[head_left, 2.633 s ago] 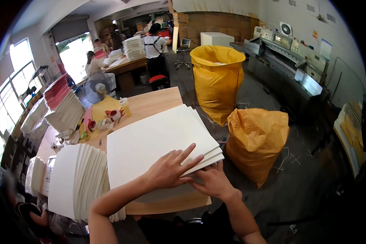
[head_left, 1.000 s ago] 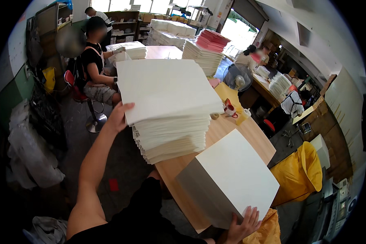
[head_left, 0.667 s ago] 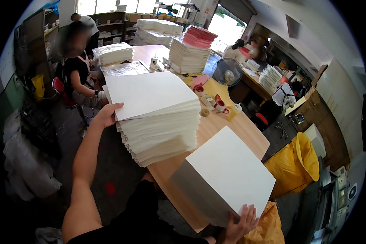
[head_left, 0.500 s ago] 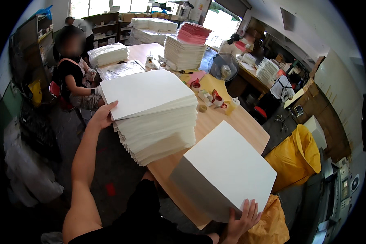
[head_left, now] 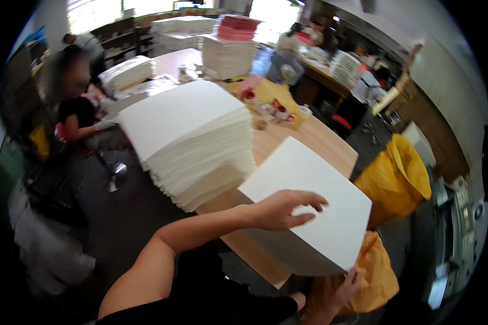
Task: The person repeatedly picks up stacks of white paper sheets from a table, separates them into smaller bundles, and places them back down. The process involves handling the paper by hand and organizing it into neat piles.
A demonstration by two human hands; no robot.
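A neat block of white paper or card sheets (head_left: 325, 184) rests at the table's near right corner. My left hand (head_left: 284, 210) reaches across above its top sheet, open, fingers apart and holding nothing. At the block's near right corner, my right hand (head_left: 351, 286) has its fingers closed at the edge of the top sheet, seemingly pinching it. Left of this block stands a taller, looser stack of white sheets (head_left: 200, 146) with an uneven side. Neither of my hands touches that stack.
A seated person (head_left: 78, 103) is beside the loose stack's left side. Tape rolls (head_left: 279, 111) lie on the wooden table (head_left: 325, 143). Behind are more stacks, one topped with red sheets (head_left: 237, 27), and a fan (head_left: 287, 67). Yellow bags (head_left: 393, 181) stand to the right.
My left hand has left the loose stack and swung right over the neat block. My right hand has slid from the block's top to its near corner. The seated person's arm has moved.
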